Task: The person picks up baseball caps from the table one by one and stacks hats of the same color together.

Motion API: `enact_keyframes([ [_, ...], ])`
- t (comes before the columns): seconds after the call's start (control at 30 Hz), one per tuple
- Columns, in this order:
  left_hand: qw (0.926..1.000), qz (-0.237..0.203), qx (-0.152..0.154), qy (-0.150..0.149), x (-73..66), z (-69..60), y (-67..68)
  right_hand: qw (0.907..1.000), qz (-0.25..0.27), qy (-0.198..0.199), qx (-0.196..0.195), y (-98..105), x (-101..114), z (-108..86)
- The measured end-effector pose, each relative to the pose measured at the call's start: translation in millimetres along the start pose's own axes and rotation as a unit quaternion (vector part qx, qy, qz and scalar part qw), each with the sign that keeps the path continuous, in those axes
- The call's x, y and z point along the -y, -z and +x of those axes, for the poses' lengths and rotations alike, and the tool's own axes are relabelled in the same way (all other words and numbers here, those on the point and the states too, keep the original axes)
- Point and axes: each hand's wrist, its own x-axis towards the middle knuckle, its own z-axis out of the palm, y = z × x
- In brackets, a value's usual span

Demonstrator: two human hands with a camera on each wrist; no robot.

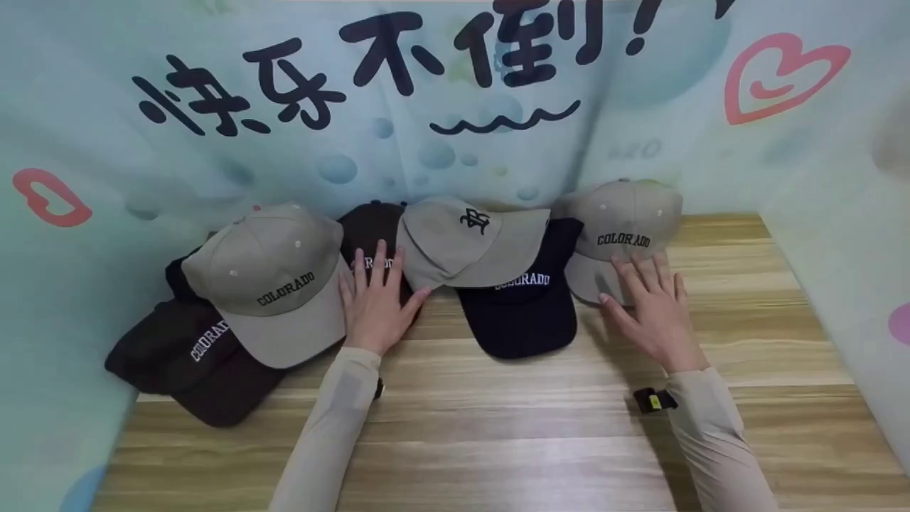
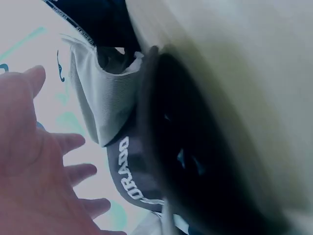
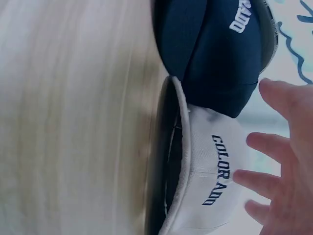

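Note:
My left hand [image 1: 377,313] hovers with straight, spread fingers over a dark brown baseball cap [image 1: 373,222], whose lettering shows partly between the fingers. Beside it, a beige cap with a black monogram [image 1: 448,238] lies tilted across a navy cap [image 1: 522,320]. At the right, my right hand [image 1: 657,316] is held, fingers spread, in front of a beige COLORADO cap [image 1: 629,213]. In the right wrist view, that hand's fingers look apart from the beige cap [image 3: 215,171]. The left wrist view shows the left palm facing the brown cap [image 2: 132,166], holding nothing.
Left of the left hand, another beige COLORADO cap [image 1: 274,263] overlaps a dark brown cap [image 1: 170,348], with a black piece behind. The caps rest on a wood-grain table [image 1: 498,434]. Printed cloth walls [image 1: 398,163] stand behind and at both sides.

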Motion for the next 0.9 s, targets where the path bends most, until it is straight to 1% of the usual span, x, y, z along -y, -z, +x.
enact_keyframes([
  [0.07, 1.0, 0.002, 0.001, 0.003, -5.3, 9.4, 0.9, 0.9997, 0.009, 0.019, -0.015, 1, 0, -3.7],
  [0.17, 0.9996, 0.024, 0.013, 0.003, -16.4, 26.0, 2.7, 0.9983, 0.013, 0.047, -0.031, 4, 0, -9.7],
  [0.23, 0.9988, 0.039, 0.029, 0.001, -24.6, 38.6, 4.1, 0.9978, 0.016, 0.057, -0.03, 6, 0, -13.1],
  [0.3, 0.9981, 0.044, 0.043, 0.0, -32.3, 51.5, 5.7, 0.9976, 0.019, 0.063, -0.021, 9, -1, -15.0],
  [0.37, 0.9981, 0.034, 0.051, 0.001, -37.8, 64.3, 7.2, 0.9974, 0.028, 0.066, -0.008, 12, -2, -15.2],
  [0.43, 0.9981, 0.021, 0.057, 0.009, -40.8, 75.9, 8.6, 0.9969, 0.037, 0.068, 0.01, 14, -2, -14.6],
  [0.5, 0.9979, -0.004, 0.06, 0.024, -42.2, 86.2, 10.5, 0.9962, 0.043, 0.072, 0.025, 14, -2, -13.8],
  [0.57, 0.9959, -0.04, 0.068, 0.044, -42.8, 94.8, 14.1, 0.9953, 0.05, 0.074, 0.037, 14, -3, -13.5],
  [0.67, 0.9868, -0.102, 0.093, 0.085, -42.7, 106.8, 24.3, 0.9943, 0.06, 0.075, 0.047, 14, -3, -13.1],
  [0.77, 0.9745, -0.133, 0.135, 0.12, -41.9, 117.1, 38.5, 0.9934, 0.074, 0.069, 0.054, 15, -4, -11.8],
  [0.83, 0.9632, -0.15, 0.168, 0.147, -41.7, 122.2, 47.4, 0.9929, 0.081, 0.065, 0.058, 16, -5, -10.7],
  [0.9, 0.9486, -0.173, 0.2, 0.174, -42.6, 125.6, 53.7, 0.9928, 0.084, 0.062, 0.059, 17, -6, -10.6],
])
